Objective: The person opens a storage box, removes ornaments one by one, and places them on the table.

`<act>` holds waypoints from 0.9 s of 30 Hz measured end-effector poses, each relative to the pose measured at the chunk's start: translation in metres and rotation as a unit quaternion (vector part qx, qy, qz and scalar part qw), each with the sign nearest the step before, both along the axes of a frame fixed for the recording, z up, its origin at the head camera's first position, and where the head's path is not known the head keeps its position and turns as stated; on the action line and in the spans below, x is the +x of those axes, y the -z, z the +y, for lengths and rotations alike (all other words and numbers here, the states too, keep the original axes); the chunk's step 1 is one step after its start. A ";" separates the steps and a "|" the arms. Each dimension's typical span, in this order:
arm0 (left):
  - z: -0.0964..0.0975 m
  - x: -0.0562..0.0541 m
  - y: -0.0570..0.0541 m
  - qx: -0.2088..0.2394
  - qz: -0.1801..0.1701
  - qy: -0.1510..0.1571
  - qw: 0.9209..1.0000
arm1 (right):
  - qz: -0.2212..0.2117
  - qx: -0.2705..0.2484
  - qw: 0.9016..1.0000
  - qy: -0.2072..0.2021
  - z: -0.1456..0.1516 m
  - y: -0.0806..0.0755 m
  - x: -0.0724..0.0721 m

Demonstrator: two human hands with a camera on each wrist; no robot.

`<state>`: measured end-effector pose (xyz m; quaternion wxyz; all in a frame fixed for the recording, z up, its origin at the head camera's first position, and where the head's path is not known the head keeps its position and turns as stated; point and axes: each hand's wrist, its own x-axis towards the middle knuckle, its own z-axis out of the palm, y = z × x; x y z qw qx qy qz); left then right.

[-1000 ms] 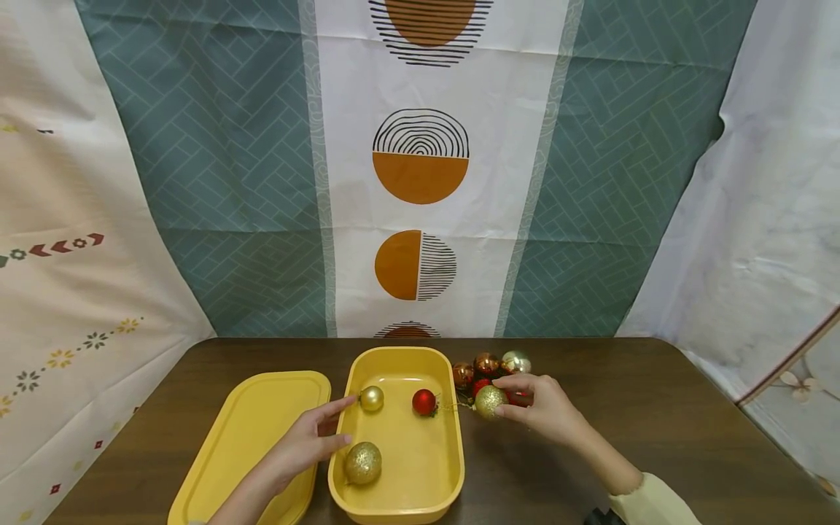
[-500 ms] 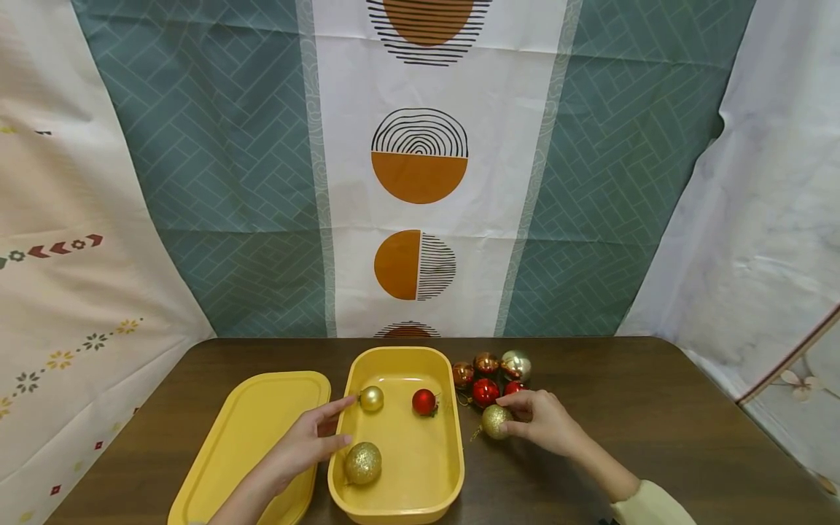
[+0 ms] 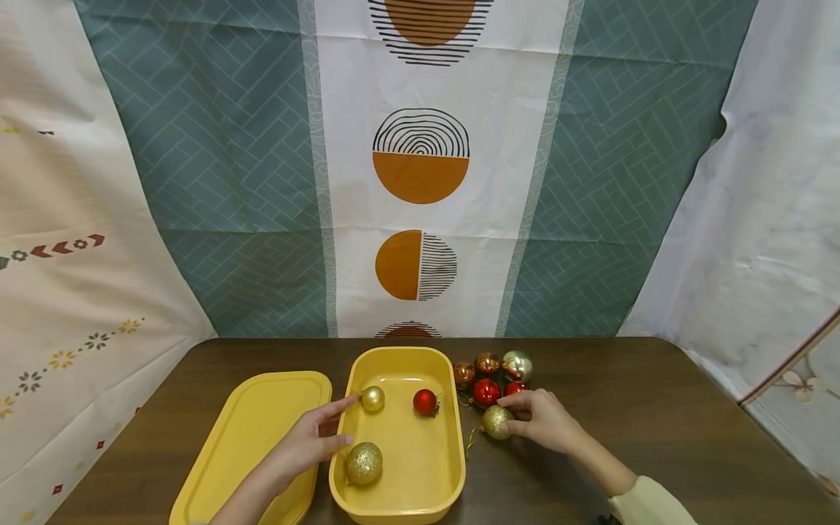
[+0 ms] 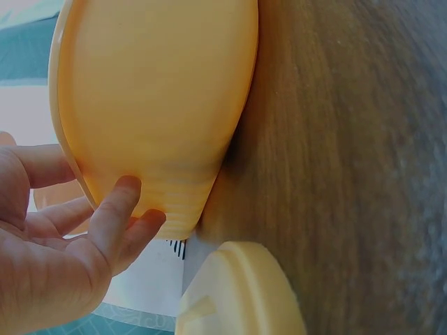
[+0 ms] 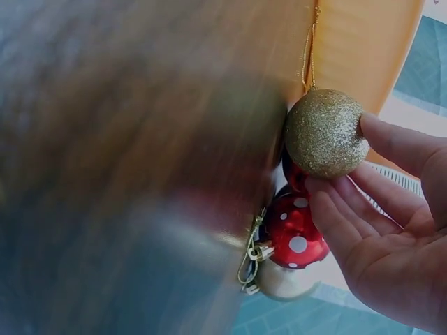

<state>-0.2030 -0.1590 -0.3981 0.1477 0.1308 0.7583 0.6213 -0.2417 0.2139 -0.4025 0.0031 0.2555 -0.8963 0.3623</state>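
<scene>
My left hand (image 3: 308, 443) grips the left wall of the yellow box (image 3: 421, 503), with some fingers over the rim and others against the outside in the left wrist view. Inside the box lie a large gold glitter Christmas ball (image 3: 364, 464), a smooth gold ball (image 3: 372, 398) and a red ball (image 3: 425, 402). To the box's right, my right hand (image 3: 547, 423) pinches a smaller gold glitter ball (image 5: 327, 132) between thumb and fingers, low at the table. Its gold hanging loop (image 5: 311, 52) stretches toward the box. A red ball with white dots (image 5: 297, 234) is just beyond my fingers.
Behind the held ball sit a red ball (image 3: 486, 393), two copper balls (image 3: 488, 364) and a pale gold ball (image 3: 518, 366), bunched by the box's right side. The yellow lid (image 3: 262, 415) lies left of the box, partly under my left forearm. Patterned cloth hangs behind the table (image 3: 630, 408).
The gold glitter ball in my right hand has moved down and slightly right, away from the box, uncovering the red balls behind. Its loop has swung toward the box. My left hand stays put.
</scene>
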 end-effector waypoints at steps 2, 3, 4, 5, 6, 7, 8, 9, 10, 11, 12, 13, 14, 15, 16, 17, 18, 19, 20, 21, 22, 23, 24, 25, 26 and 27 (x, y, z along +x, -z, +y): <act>0.000 0.000 0.000 0.000 0.001 0.000 1.000 | -0.005 -0.003 1.000 0.000 0.000 0.000 0.000; 0.000 0.000 0.000 0.000 0.002 0.000 1.000 | -0.008 -0.005 1.000 -0.001 0.000 0.000 0.000; 0.000 0.000 0.000 -0.001 0.001 -0.001 1.000 | -0.011 -0.007 1.000 -0.002 0.000 0.000 0.000; 0.000 0.000 0.000 -0.001 0.001 -0.001 1.000 | -0.013 -0.009 1.000 -0.004 0.000 0.000 0.000; 0.000 0.000 0.000 -0.001 0.001 -0.002 1.000 | -0.013 -0.009 1.000 -0.004 0.000 0.000 0.000; 0.000 0.000 0.000 -0.002 0.001 -0.003 1.000 | -0.013 -0.009 1.000 -0.004 0.000 0.000 0.000; 0.000 0.000 0.000 -0.003 0.001 -0.004 1.000 | -0.012 -0.009 1.000 -0.003 0.000 -0.001 0.000; 0.000 0.000 0.000 -0.003 0.000 -0.004 1.000 | -0.010 -0.008 1.000 -0.003 0.001 -0.001 0.001; 0.000 0.000 0.001 -0.004 0.000 -0.005 1.000 | -0.007 -0.006 1.000 -0.001 0.001 -0.001 0.001; 0.000 0.000 0.001 -0.004 -0.001 -0.005 1.000 | -0.001 -0.001 1.000 0.002 0.001 -0.002 0.001; 0.000 0.000 0.001 -0.004 -0.001 -0.005 1.000 | 0.006 0.004 1.000 0.005 0.001 -0.002 0.002; 0.000 0.000 0.001 -0.004 -0.001 -0.005 1.000 | 0.014 0.010 1.000 0.008 0.001 -0.003 0.003; 0.000 -0.001 0.001 -0.003 -0.002 -0.004 1.000 | 0.023 0.017 1.000 0.012 0.001 -0.004 0.004; 0.000 -0.001 0.001 -0.002 -0.002 -0.004 1.000 | 0.033 0.022 0.999 0.015 0.002 -0.006 0.005; 0.000 -0.001 0.001 -0.001 -0.002 -0.003 1.000 | 0.042 0.026 0.999 0.018 0.002 -0.007 0.006; 0.000 -0.001 0.001 0.000 -0.002 -0.002 1.000 | 0.049 0.029 0.998 0.020 0.002 -0.009 0.007; 0.000 -0.001 0.001 0.000 -0.002 -0.002 1.000 | 0.055 0.029 0.998 0.021 0.002 -0.011 0.007; 0.000 -0.001 0.001 0.000 -0.001 -0.002 1.000 | 0.060 0.029 0.998 0.023 0.002 -0.013 0.008; 0.000 -0.001 0.001 0.000 -0.001 -0.002 1.000 | 0.064 0.028 0.997 0.025 0.001 -0.015 0.009; 0.000 -0.001 0.001 -0.001 -0.001 -0.003 1.000 | 0.067 0.026 0.997 0.026 0.001 -0.017 0.010; 0.000 -0.001 0.001 -0.001 -0.001 -0.004 1.000 | 0.070 0.026 0.997 0.028 0.000 -0.019 0.011; 0.000 0.000 0.001 -0.002 -0.001 -0.005 1.000 | 0.074 0.025 0.997 0.028 -0.001 -0.022 0.012; 0.000 0.000 0.001 -0.002 -0.002 -0.006 1.000 | 0.076 0.024 0.996 0.027 -0.002 -0.024 0.013; 0.000 0.000 0.001 -0.003 -0.002 -0.008 1.000 | 0.075 0.020 0.997 0.025 -0.004 -0.026 0.014; 0.000 0.000 0.001 -0.004 -0.003 -0.009 1.000 | 0.074 0.014 0.997 0.020 -0.006 -0.028 0.015; 0.000 0.000 0.001 -0.006 -0.004 -0.011 1.000 | 0.070 0.007 0.997 0.015 -0.008 -0.030 0.016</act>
